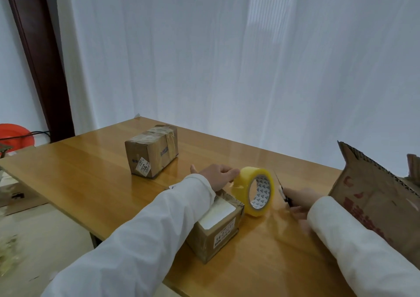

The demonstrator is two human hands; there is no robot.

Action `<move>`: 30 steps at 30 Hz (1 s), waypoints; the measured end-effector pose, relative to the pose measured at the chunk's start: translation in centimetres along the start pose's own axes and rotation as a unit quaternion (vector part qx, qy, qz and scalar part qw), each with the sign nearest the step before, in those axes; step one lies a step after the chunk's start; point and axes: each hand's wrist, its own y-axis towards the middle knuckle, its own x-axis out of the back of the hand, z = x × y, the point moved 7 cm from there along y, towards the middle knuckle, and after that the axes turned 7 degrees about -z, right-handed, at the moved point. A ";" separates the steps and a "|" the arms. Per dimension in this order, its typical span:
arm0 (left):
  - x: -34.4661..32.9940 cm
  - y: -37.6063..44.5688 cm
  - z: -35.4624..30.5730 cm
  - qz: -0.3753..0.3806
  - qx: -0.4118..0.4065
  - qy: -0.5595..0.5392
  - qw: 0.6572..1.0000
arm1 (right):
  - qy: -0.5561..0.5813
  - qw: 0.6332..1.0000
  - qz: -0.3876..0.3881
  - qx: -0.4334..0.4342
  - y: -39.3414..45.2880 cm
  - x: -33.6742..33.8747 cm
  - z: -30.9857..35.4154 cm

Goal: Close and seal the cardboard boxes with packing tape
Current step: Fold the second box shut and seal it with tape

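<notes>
A: What is sitting on the far left?

B: A red bowl [16,136] is peeking in at the edge, off the counter [91,174]. Then a far box [151,150] is sitting on the counter, and it looks taped shut already.

A: And closer in?

B: A near box [218,226] is lying under the left sleeve [145,235]. Its top is looking closed. The left hand [217,175] is reaching over it, and its grip is holding the edge of the tape roll [254,191], fingers on the yellow side. The roll is standing on its rim, just beside the near box.

A: What is the right hand doing?

B: The right hand [297,202] is blurry. Its grip is clenched round dark scissors [283,193], with the blades pointing up by the roll.

A: So what step is going on?

B: I think the person is getting ready to pull tape and cut it. To do it well, they should be holding the roll steady, pulling a piece long enough to go over both ends of the box, and keeping the blades away from the fingers.

A: And on the far right?

B: A big open box [372,196] is standing there with a flap up. It is not sealed yet.

A: How many of each?

B: Three boxes, one roll, one pair of scissors, two hands.
</notes>
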 end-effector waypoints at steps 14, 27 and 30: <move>-3.4 0.1 -4.5 0.104 -0.085 -0.119 0.984 | 0.132 0.983 0.119 0.053 -3.6 0.6 1.5; -3.1 1.0 -4.1 0.065 -0.047 -0.317 0.945 | -0.248 0.928 0.270 0.069 -6.3 3.9 -1.3; -2.8 0.6 -4.7 0.063 -0.076 -0.310 0.945 | -0.267 0.910 0.303 0.088 -6.9 3.0 -1.3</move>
